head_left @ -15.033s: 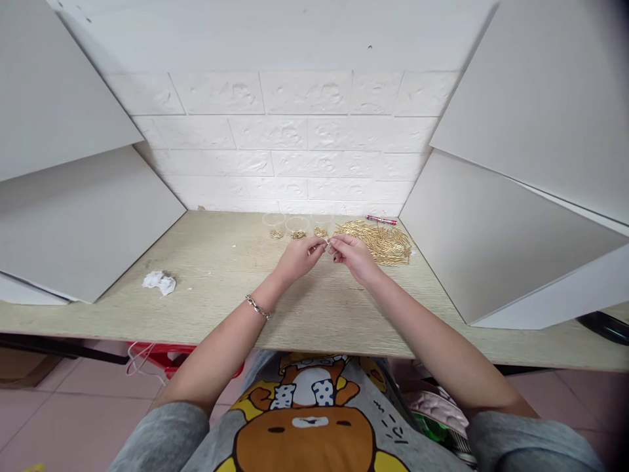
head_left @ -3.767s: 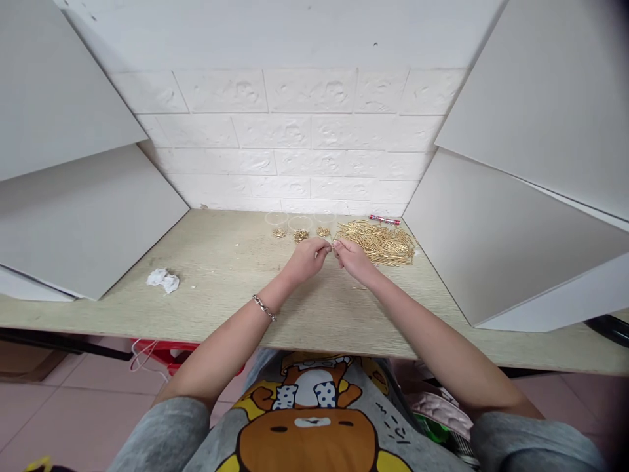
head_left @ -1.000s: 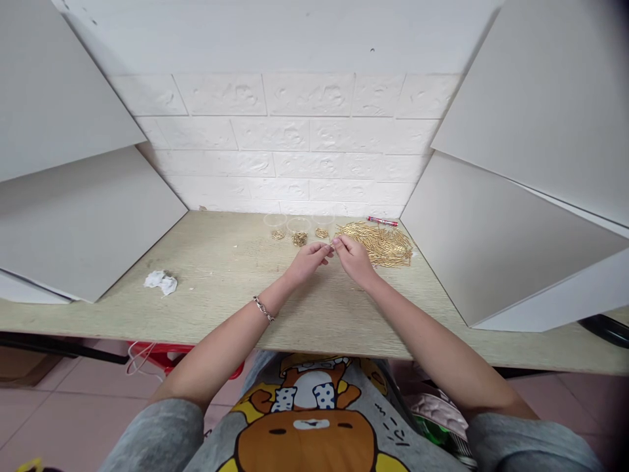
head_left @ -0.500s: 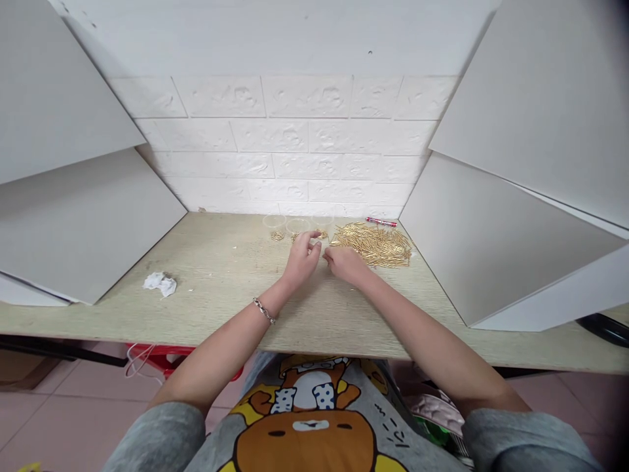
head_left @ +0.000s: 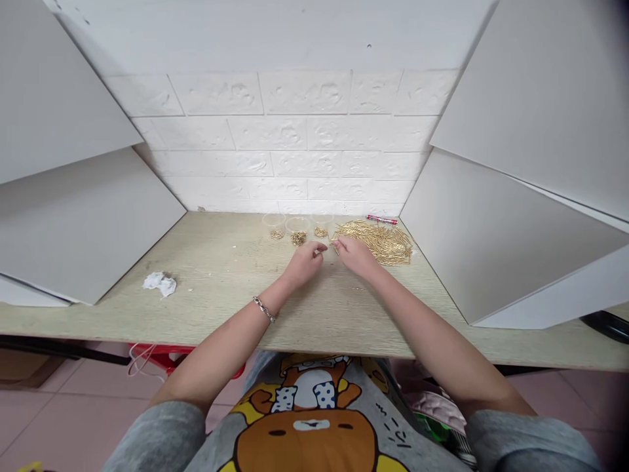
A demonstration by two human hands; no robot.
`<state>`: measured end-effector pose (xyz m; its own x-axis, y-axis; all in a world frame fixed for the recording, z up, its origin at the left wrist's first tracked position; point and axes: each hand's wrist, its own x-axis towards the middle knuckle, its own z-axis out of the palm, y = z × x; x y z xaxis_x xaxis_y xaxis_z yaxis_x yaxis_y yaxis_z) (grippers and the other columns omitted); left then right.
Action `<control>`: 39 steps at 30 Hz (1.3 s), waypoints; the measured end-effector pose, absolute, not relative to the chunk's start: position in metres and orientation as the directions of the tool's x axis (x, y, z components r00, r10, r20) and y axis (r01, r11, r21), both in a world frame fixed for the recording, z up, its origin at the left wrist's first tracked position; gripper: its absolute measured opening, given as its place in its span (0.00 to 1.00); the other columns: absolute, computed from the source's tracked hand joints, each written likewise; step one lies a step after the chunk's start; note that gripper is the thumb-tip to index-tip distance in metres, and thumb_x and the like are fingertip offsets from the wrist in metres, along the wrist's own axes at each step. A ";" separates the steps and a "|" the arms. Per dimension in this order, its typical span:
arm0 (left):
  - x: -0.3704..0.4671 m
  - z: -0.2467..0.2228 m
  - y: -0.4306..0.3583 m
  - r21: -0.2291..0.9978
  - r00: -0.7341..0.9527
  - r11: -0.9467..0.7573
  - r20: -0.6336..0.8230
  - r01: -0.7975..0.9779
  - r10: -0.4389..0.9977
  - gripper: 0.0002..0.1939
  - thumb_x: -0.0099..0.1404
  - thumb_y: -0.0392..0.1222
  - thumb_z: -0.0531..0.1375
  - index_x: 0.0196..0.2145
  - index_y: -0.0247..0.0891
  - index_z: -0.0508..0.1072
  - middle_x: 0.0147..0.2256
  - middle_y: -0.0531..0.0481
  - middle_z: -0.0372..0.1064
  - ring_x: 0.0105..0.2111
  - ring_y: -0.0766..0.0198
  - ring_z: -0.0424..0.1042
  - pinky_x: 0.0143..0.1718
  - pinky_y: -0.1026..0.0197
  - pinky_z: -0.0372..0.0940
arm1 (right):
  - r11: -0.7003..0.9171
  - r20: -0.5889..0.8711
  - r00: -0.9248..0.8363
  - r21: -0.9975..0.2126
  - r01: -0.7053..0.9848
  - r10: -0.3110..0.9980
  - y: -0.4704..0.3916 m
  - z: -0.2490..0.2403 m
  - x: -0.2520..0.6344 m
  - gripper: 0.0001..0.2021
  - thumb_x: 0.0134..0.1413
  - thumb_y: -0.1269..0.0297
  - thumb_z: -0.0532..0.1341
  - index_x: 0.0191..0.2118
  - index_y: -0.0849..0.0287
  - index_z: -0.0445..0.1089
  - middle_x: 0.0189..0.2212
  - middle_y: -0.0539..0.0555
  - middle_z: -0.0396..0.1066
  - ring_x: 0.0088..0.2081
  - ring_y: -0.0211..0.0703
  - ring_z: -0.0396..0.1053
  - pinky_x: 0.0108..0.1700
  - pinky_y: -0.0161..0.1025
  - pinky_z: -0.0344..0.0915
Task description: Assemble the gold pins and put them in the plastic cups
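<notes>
While my hands hover mid-frame — pin work.
Left hand [head_left: 304, 261] curled; right hand [head_left: 354, 253] pinches something tiny, beside gold pins [head_left: 381, 240] — grip unclear.

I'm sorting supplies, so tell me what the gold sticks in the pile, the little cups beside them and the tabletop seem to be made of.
Gold sticks: probably metal, with a shiny brass-coloured finish; too small to be sure. Little cups: clear plastic by the look, since the wall shows through them. Tabletop: pale wood-grain board, likely laminate, with a matte surface.
</notes>
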<state>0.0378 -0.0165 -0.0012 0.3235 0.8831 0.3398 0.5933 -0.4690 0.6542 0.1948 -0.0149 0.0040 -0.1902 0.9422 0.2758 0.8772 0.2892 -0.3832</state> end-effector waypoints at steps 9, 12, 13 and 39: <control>0.045 -0.007 -0.019 0.773 0.431 -0.405 0.190 0.489 0.882 0.13 0.56 0.43 0.54 0.34 0.35 0.74 0.32 0.48 0.69 0.30 0.64 0.66 0.37 0.62 0.59 | 0.361 0.362 -0.167 -0.576 0.733 0.917 -0.015 0.003 0.195 0.10 0.54 0.64 0.48 0.28 0.59 0.63 0.22 0.49 0.64 0.25 0.37 0.58 0.28 0.33 0.50; 0.044 -0.002 -0.020 0.955 0.381 -0.164 0.059 0.248 0.923 0.15 0.58 0.47 0.53 0.34 0.35 0.74 0.33 0.48 0.70 0.30 0.66 0.66 0.33 0.63 0.57 | 0.455 0.466 -0.184 -0.575 0.680 0.865 -0.018 0.002 0.191 0.07 0.52 0.65 0.52 0.30 0.59 0.66 0.26 0.50 0.66 0.28 0.37 0.61 0.31 0.34 0.55; 0.044 -0.001 -0.020 0.986 0.368 -0.075 0.016 0.146 0.930 0.16 0.57 0.48 0.54 0.34 0.35 0.73 0.35 0.48 0.71 0.30 0.67 0.66 0.32 0.64 0.57 | 0.479 0.505 -0.185 -0.550 0.684 0.843 -0.020 0.001 0.189 0.07 0.52 0.66 0.52 0.31 0.59 0.66 0.27 0.51 0.66 0.29 0.37 0.61 0.32 0.34 0.56; 0.035 -0.004 -0.007 0.978 0.245 0.124 -0.080 -0.169 0.966 0.17 0.46 0.50 0.64 0.28 0.34 0.69 0.32 0.50 0.69 0.21 0.76 0.61 0.25 0.69 0.57 | 0.424 0.195 -0.379 -0.324 0.846 0.905 -0.021 -0.002 0.200 0.05 0.46 0.66 0.59 0.28 0.55 0.73 0.34 0.54 0.65 0.40 0.46 0.62 0.49 0.51 0.47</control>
